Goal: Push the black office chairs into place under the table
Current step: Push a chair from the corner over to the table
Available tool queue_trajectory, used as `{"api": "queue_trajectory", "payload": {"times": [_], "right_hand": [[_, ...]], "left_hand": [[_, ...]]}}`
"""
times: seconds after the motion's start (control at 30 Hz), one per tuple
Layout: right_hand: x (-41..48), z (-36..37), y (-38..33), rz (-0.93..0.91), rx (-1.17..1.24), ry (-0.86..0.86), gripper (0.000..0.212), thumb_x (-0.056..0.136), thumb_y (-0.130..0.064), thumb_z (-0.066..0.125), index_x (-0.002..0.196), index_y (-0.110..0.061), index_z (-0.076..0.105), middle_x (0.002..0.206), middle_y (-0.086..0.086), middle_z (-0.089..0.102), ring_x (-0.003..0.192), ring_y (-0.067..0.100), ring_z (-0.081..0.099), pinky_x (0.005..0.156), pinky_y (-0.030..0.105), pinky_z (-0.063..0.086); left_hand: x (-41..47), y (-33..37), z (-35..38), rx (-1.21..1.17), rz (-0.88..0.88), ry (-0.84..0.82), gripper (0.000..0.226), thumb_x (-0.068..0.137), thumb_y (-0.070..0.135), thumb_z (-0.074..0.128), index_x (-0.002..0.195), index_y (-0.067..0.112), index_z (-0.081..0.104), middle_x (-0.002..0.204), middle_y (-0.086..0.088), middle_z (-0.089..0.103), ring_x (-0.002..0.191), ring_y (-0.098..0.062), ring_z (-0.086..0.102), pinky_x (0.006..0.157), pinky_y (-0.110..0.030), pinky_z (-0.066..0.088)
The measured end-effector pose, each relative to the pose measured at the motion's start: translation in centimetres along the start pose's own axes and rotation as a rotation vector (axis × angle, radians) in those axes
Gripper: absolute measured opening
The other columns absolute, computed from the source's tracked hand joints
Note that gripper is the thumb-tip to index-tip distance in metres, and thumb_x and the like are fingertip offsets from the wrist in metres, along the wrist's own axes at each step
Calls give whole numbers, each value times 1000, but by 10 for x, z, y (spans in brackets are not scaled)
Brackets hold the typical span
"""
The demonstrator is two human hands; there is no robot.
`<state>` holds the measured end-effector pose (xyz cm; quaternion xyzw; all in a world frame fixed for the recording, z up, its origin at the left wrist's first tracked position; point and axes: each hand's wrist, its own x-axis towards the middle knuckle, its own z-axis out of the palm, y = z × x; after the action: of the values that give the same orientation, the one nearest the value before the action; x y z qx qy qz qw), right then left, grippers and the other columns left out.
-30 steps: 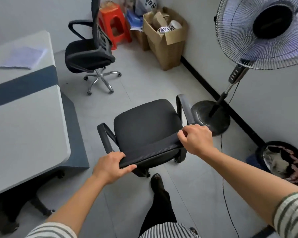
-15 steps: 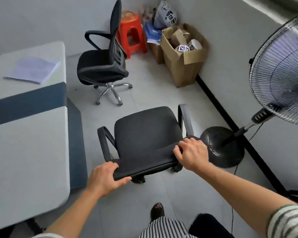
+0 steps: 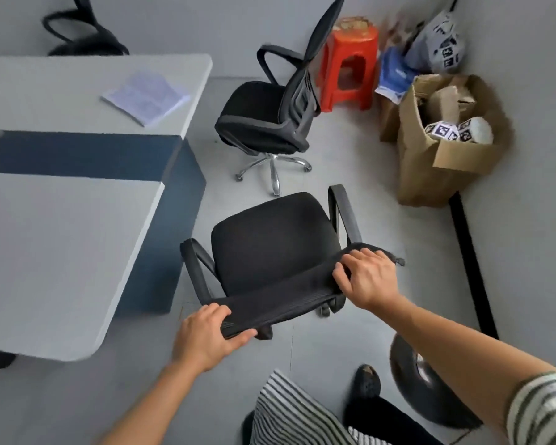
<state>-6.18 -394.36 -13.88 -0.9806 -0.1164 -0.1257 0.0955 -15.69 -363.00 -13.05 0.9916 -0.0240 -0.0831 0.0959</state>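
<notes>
A black office chair (image 3: 275, 239) stands on the floor in front of me, just right of the grey table (image 3: 61, 239). My left hand (image 3: 206, 335) grips the left end of its backrest top. My right hand (image 3: 368, 279) grips the right end. A second black office chair (image 3: 270, 117) stands farther back, beside the table's far half, its backrest toward the right. A third black chair (image 3: 84, 36) shows partly behind the table at the top left.
A paper booklet (image 3: 145, 97) lies on the table. A red plastic stool (image 3: 350, 62), bags and an open cardboard box (image 3: 437, 165) crowd the far right corner. The fan's round black base (image 3: 421, 383) sits by my right arm. My foot (image 3: 366, 383) is below.
The chair I hold has rolled forward and closer to the table's edge. My view has swung left, so the fan head has left the frame and more of the table shows.
</notes>
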Motion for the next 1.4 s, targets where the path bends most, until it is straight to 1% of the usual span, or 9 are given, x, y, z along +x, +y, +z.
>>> {"api": "queue_trajectory", "payload": {"times": [0.13,0.27,0.43,0.53,0.67,0.87,1.1,1.3,1.4], "right_hand": [[63,6,29,-149,32,-53,36,83,-35,46,54,-16,53,54,1,56,56,27,54,55,33,40],[120,21,41,-295,67,-81,35,84,-34,44,55,-16,52,55,1,57,57,28,54,57,33,39],[205,41,44,-440,89,-115,39,86,-37,37,59,-16,55,58,2,60,61,29,57,60,31,35],[255,60,34,-501,90,-147,42,87,-39,33,60,-16,55,59,2,61,63,29,57,62,30,31],[317,81,14,-553,56,-233,48,88,-44,31,65,-15,61,66,3,66,72,29,60,70,36,42],[385,99,-9,-679,46,-212,50,90,-42,31,61,-13,60,63,4,63,67,31,60,66,37,43],[458,130,-39,-801,76,-211,49,90,-42,31,62,-15,60,63,3,62,67,29,60,67,37,45],[507,144,-49,-943,133,-201,44,90,-38,35,61,-16,59,58,-1,57,60,24,55,63,33,41],[524,148,-48,-997,191,-211,41,89,-36,36,61,-17,59,55,-2,55,55,23,53,59,30,38]], "left_hand": [[16,39,-2,-5,-169,7,91,61,92,14,88,20,63,84,6,64,79,-22,62,60,-33,42],[34,61,-1,1,-279,10,83,67,88,17,82,20,63,75,5,62,72,-21,62,58,-33,45],[81,75,-9,-21,-365,24,90,67,88,8,94,19,59,89,2,64,82,-19,59,70,-35,50],[111,72,-12,-35,-424,56,91,69,86,6,96,18,60,90,0,64,83,-18,59,72,-34,52],[152,61,-19,-36,-498,48,82,73,84,9,92,19,55,87,1,60,82,-19,56,72,-35,51],[196,43,-30,-55,-595,47,82,73,84,13,98,19,56,93,1,61,89,-18,56,76,-34,49],[245,29,-40,-137,-755,113,81,73,85,19,92,18,61,80,2,61,75,-16,55,67,-31,52],[279,30,-51,-211,-900,116,98,60,91,7,109,22,56,101,5,60,90,-13,54,78,-26,47],[293,38,-54,-225,-953,119,100,57,93,4,111,25,55,102,8,59,89,-10,52,78,-23,46]]}}
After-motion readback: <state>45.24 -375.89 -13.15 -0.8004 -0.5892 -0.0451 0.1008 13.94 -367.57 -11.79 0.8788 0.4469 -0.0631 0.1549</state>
